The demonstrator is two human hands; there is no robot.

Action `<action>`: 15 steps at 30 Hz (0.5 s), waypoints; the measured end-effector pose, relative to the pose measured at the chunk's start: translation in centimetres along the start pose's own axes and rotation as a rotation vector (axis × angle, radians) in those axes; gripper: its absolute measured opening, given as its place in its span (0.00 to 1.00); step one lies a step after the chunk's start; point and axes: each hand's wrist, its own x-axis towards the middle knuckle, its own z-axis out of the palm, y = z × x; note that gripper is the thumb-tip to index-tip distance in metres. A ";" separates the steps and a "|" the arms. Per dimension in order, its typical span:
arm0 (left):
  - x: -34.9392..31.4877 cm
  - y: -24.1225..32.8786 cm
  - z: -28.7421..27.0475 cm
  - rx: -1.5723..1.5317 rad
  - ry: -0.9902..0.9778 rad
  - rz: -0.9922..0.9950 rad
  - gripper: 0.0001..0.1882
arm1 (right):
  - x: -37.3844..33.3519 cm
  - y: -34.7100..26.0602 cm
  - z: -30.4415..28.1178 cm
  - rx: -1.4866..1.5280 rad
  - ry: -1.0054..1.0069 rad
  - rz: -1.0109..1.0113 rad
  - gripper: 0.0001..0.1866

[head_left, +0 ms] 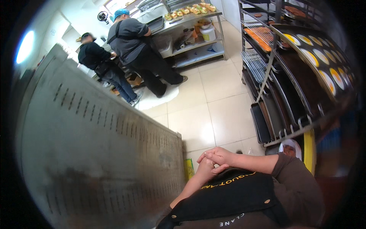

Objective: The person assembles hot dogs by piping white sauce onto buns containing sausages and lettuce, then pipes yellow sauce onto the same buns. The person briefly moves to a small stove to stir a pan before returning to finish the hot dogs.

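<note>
Clock read from the hands. Got left hand (206,170) and right hand (218,155) together, right wrapped over left, left thumb sticking out toward 3. Can't tell how far left fingers curl, or what's between the palms. Held just by black apron (244,192), nearest thing, at 5; can't tell if touching. See green-yellow item (189,168) near at 9, partly hidden. Also at 9, see big slotted metal cabinet (99,145). At 12, see tiled floor (225,91); beyond it, steel table (185,22) with filled buns (190,9) on top, white bucket (207,35) on shelf below. Count two co-workers (127,42) around 11, backs mostly turned. At 1, see rack (269,68); between 1 and 2, tray (313,68) of yellow-and-white rounds (321,57).
</note>
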 end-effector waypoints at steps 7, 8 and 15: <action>21.0 -6.2 -8.6 0.060 -0.045 0.066 0.07 | 13.9 0.6 -18.9 0.073 -0.022 0.099 0.25; 24.0 -6.9 -10.1 0.105 -0.058 0.097 0.07 | 15.8 0.3 -21.4 0.130 -0.024 0.072 0.25; 39.1 -13.7 -19.3 0.107 0.155 0.040 0.06 | 29.6 -0.4 -37.0 0.041 0.012 0.338 0.21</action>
